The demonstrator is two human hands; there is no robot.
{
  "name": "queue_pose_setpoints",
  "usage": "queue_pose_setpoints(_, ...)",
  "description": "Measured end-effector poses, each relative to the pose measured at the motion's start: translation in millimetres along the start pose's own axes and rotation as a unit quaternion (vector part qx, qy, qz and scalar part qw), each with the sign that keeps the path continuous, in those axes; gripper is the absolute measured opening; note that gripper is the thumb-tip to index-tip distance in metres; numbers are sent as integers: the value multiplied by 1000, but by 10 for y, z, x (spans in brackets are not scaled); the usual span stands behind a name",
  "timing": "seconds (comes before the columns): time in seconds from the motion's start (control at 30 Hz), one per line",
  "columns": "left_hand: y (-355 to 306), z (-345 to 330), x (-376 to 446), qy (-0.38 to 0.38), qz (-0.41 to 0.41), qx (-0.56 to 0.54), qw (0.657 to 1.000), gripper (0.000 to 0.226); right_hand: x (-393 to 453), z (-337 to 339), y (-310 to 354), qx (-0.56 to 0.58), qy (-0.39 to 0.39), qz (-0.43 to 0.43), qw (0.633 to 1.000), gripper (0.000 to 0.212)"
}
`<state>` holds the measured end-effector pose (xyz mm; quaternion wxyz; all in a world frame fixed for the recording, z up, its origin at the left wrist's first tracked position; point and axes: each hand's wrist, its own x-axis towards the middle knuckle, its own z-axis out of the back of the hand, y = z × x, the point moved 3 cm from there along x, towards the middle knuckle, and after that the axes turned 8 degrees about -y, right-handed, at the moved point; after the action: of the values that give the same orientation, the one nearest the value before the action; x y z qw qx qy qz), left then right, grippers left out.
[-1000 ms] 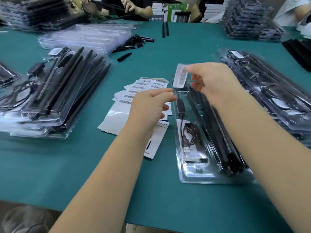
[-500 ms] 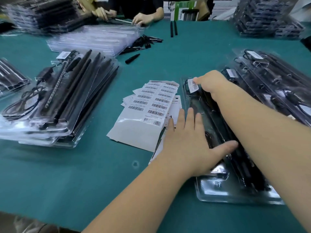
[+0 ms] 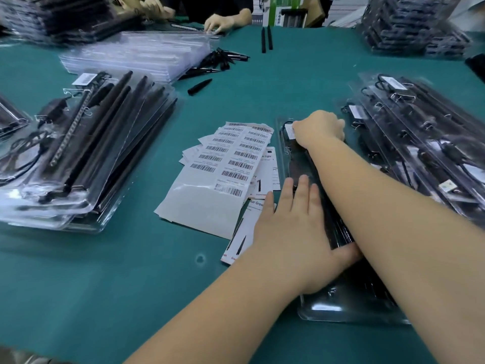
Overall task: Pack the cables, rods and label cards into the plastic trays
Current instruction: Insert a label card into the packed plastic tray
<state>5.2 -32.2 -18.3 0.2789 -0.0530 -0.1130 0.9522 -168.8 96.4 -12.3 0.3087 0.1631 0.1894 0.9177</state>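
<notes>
The left hand (image 3: 291, 232) lay flat with its fingers straight on the near half of a clear plastic tray (image 3: 341, 308) right of the frame's centre, its thumb stretched across the black rods (image 3: 338, 229) packed inside. The right hand (image 3: 319, 128), its forearm crossing over the left thumb, rested as a curled fist on the far end of the same tray, its fingers bent down onto a small white label card (image 3: 290, 131) at the tray's top; whether the fingers pinched the card or only pressed on it could not be told. Just left of the tray, a fan of barcode label sheets (image 3: 225, 164) lay on the green worktop (image 3: 105, 271), overlapping printed cards (image 3: 252, 214) whose edge ran under the left hand's fingers. At the right edge of the frame a stack of filled trays (image 3: 420, 143) held cables and rods under clear lids. At the left, another stack of filled trays (image 3: 86, 158) lay slanted. Above it, in the upper left, stood a pile of empty clear trays (image 3: 136, 53), with loose black spikes (image 3: 217, 61) beside it and a pair of black rods (image 3: 265, 39) farther along toward the top centre. At the top edge another person's hand (image 3: 219, 22) rested on the worktop, and more dark stacked trays (image 3: 409, 24) filled the upper right corner.
</notes>
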Motion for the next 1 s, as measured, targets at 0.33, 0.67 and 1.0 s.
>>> queue_pose_setpoints(0.33,-8,-12,2,9,3,-8,1000,99,70,10,83,-124,33,112,985,61)
queue_pose_setpoints(0.67,20,-32,30,26,2,9,1000,102,-102,77,-109,-166,95,287,939,70)
queue_pose_setpoints(1.0,16,-31,55,35,2,33,999,103,-305,64,-162,-164,151,377,899,61)
